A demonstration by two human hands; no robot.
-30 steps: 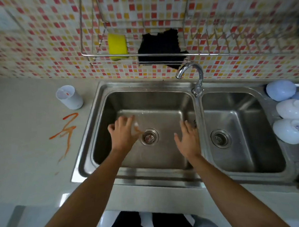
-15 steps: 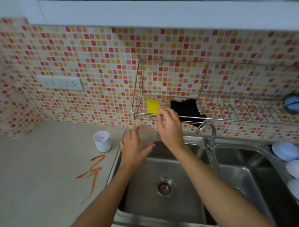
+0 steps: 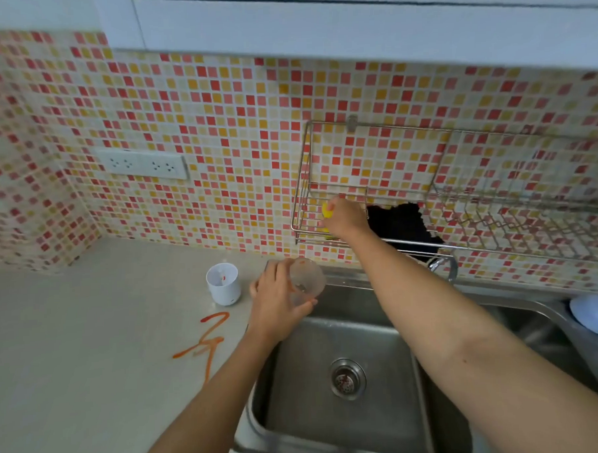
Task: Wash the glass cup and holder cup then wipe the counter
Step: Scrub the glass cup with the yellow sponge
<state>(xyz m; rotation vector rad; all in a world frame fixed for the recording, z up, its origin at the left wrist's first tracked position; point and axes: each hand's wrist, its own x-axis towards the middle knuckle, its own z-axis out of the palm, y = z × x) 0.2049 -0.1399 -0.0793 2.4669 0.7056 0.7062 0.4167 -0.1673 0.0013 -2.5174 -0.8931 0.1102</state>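
My left hand (image 3: 277,304) grips a clear glass cup (image 3: 307,281), tilted with its mouth toward me, over the back left corner of the sink (image 3: 343,330). A white holder cup (image 3: 223,283) with red smears inside stands upright on the counter (image 3: 90,338), just left of that hand. My right hand (image 3: 346,218) reaches into the wire wall rack (image 3: 368,189) and closes around a yellow sponge (image 3: 327,209), which it mostly hides. An orange-red sauce smear (image 3: 203,343) lies on the counter in front of the holder cup.
A black cloth (image 3: 402,226) hangs in the rack to the right of the sponge. The tap (image 3: 445,266) stands behind the sink divider. Several pale bowls (image 3: 596,314) sit at the far right. A wall socket (image 3: 142,163) is on the tiled backsplash.
My left hand lifted the glass cup out of the sink basin. My right hand rose from the basin to the rack and closed on the yellow sponge. My view tilted upward.
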